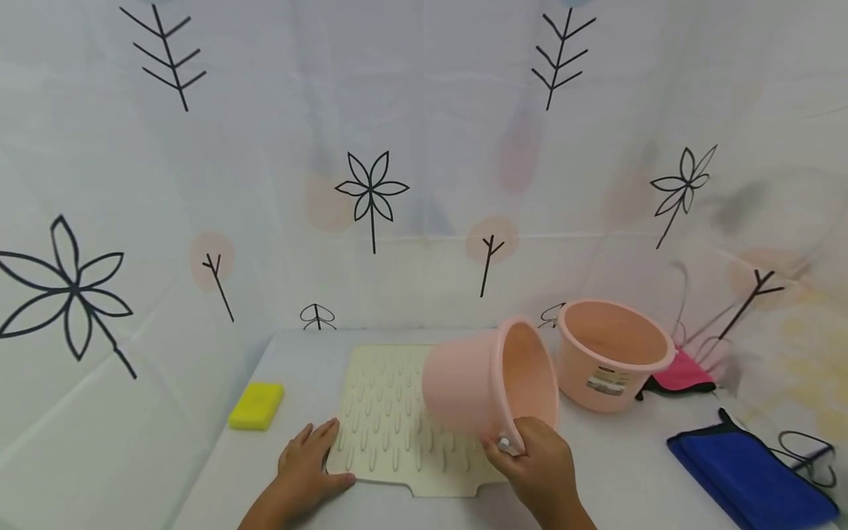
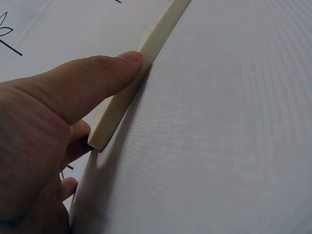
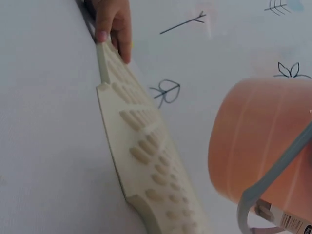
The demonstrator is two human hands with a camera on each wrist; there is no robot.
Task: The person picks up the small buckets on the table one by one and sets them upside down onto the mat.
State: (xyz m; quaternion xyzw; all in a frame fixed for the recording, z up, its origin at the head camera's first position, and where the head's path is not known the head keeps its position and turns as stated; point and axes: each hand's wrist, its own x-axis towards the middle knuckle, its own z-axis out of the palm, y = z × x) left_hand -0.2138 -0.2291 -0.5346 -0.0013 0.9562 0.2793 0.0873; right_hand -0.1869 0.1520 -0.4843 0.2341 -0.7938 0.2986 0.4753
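A cream plastic washboard with rows of raised ridges lies flat on the white table. My left hand holds its near left corner, thumb on the front edge and fingers along the left side. In the left wrist view the thumb presses the edge of the washboard. My right hand grips the rim of a pink bucket, which is tipped sideways above the right part of the washboard, its mouth facing right. The right wrist view shows this bucket with a grey handle and part of a label.
A second pink bucket with a label stands upright at the back right. Beside it lies a pink cloth with dark trim. A folded blue cloth is at the right, and a yellow sponge at the left. A patterned white curtain hangs behind.
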